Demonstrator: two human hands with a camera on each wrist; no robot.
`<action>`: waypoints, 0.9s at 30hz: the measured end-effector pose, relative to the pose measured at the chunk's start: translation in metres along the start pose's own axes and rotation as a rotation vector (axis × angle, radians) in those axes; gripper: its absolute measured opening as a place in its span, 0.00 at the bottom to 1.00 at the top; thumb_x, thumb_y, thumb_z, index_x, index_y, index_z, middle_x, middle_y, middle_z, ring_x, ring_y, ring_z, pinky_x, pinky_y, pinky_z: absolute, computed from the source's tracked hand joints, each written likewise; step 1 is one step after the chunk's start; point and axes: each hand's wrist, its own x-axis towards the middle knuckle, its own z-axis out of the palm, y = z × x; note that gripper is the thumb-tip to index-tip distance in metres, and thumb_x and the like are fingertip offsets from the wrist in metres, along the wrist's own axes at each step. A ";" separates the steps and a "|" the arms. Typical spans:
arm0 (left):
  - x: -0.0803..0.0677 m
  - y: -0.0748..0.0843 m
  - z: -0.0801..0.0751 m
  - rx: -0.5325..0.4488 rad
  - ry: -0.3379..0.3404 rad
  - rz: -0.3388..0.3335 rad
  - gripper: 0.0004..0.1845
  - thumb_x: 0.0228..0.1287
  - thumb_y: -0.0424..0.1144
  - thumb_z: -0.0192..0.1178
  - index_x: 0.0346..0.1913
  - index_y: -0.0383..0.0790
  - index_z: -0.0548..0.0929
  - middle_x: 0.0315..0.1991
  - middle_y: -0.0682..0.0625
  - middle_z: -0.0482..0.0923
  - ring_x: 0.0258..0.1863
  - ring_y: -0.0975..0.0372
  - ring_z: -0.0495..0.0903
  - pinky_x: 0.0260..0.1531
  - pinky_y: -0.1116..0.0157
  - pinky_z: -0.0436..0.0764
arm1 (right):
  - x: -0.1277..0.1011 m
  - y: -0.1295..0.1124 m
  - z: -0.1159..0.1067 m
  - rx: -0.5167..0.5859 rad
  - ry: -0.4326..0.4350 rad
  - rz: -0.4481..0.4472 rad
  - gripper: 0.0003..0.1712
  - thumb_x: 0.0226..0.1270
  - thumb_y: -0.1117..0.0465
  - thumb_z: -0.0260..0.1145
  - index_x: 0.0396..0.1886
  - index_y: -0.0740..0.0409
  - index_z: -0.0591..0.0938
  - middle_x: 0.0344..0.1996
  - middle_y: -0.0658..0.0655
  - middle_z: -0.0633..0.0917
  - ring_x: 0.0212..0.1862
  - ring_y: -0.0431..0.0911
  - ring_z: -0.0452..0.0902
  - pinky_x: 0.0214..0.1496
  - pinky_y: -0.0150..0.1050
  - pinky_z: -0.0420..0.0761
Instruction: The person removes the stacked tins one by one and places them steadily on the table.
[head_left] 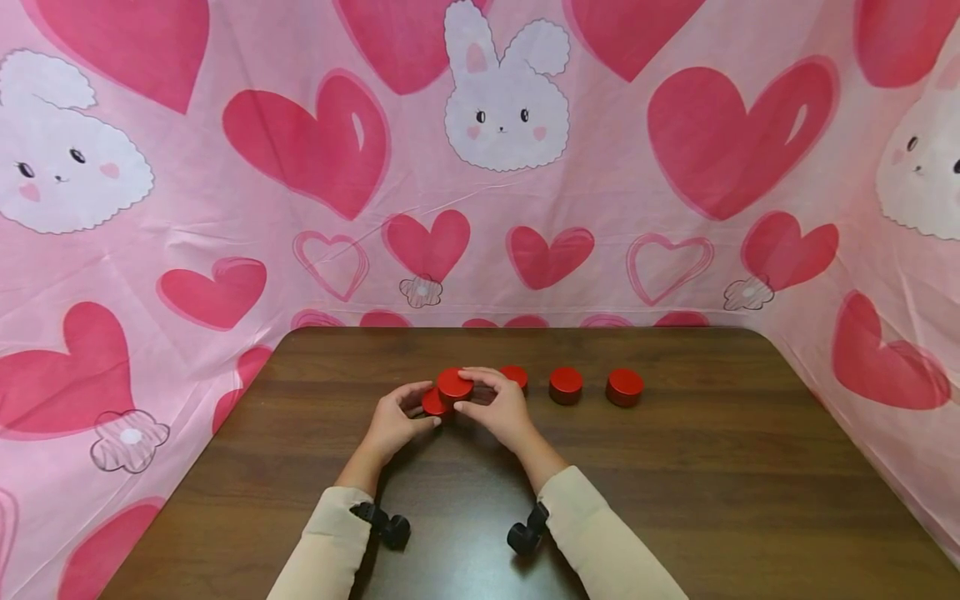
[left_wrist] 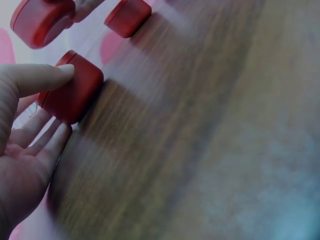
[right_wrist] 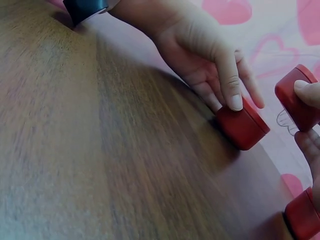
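My left hand [head_left: 392,427] pinches a small round red tin [head_left: 434,404] that stands on the table, thumb on the near side and fingers behind. In the left wrist view the thumb presses on the side of this tin [left_wrist: 77,90]. My right hand [head_left: 504,410] holds a second red tin [head_left: 454,384] between thumb and fingers, raised just above and to the right of the first. A gap shows between the held tin [right_wrist: 294,97] and the lower tin [right_wrist: 242,125] in the right wrist view.
Right of the hands, a red tin [head_left: 515,377] partly hidden by my right hand, another tin [head_left: 566,386] and a third tin [head_left: 625,388] stand in a row on the brown wooden table [head_left: 712,475]. A pink cloth [head_left: 615,183] with hearts and rabbits hangs around the table.
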 end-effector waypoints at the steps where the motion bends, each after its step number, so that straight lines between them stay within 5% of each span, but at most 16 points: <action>1: 0.000 0.000 0.000 0.008 -0.001 -0.004 0.33 0.48 0.22 0.72 0.62 0.34 0.76 0.58 0.38 0.77 0.58 0.48 0.76 0.58 0.55 0.75 | 0.000 -0.001 -0.001 0.003 0.000 0.002 0.26 0.53 0.74 0.74 0.55 0.71 0.81 0.56 0.68 0.79 0.52 0.58 0.81 0.55 0.48 0.79; 10: 0.003 0.001 0.001 0.062 0.018 0.009 0.31 0.51 0.29 0.74 0.61 0.35 0.78 0.56 0.41 0.78 0.56 0.49 0.77 0.57 0.54 0.76 | -0.003 0.000 -0.008 0.073 0.000 -0.001 0.27 0.53 0.76 0.73 0.55 0.72 0.80 0.57 0.69 0.78 0.53 0.59 0.80 0.56 0.46 0.79; 27: 0.006 0.004 0.004 0.144 0.029 -0.013 0.25 0.50 0.33 0.75 0.55 0.36 0.83 0.50 0.42 0.82 0.46 0.53 0.82 0.52 0.54 0.80 | -0.012 -0.004 -0.027 0.045 0.048 -0.056 0.26 0.51 0.76 0.74 0.52 0.73 0.81 0.55 0.70 0.79 0.56 0.64 0.76 0.58 0.62 0.73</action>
